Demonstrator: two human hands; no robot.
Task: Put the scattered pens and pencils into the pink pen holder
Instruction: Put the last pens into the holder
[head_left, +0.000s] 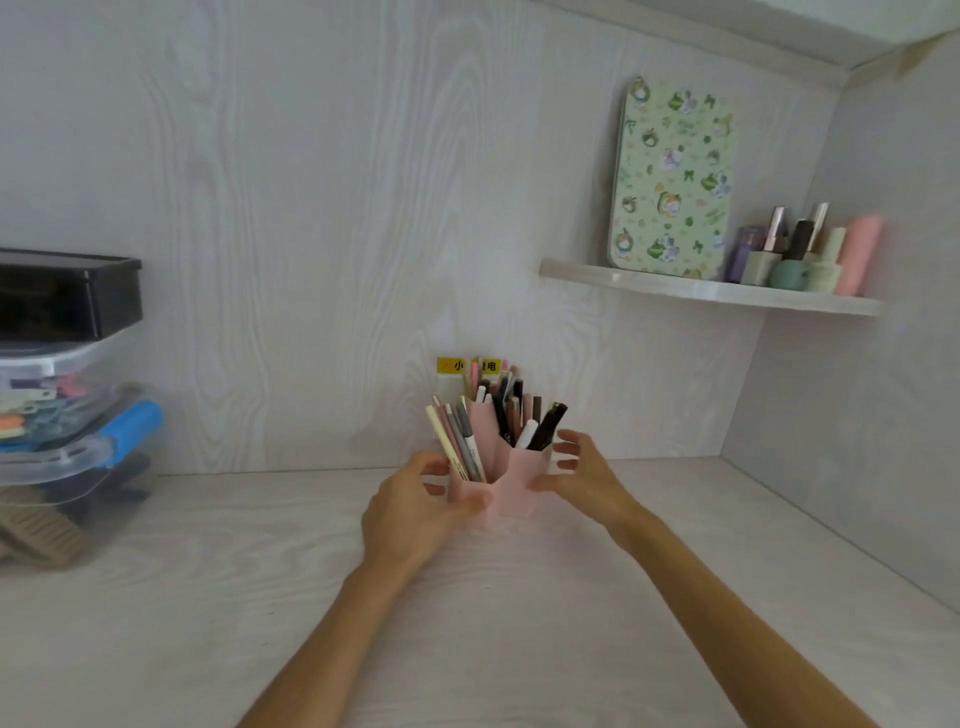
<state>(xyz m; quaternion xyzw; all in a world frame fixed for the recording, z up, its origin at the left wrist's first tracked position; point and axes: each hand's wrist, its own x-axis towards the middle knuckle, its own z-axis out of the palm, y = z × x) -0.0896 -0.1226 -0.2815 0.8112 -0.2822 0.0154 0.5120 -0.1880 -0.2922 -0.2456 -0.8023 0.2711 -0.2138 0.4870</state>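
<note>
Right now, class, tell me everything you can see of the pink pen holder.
The pink pen holder is a matt, plastic-looking cluster of joined angular tubes of differing heights. It stands upright on the pale wood-grain desk, near the back wall. Pens and pencils fill it, leaning outwards. The left hand grips its left side, thumb across the front; the right hand touches its right side with spread fingers.

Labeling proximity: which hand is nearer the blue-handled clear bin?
Left. The left hand grips the pink pen holder on the side facing the bin; the right hand is beyond it.
</note>
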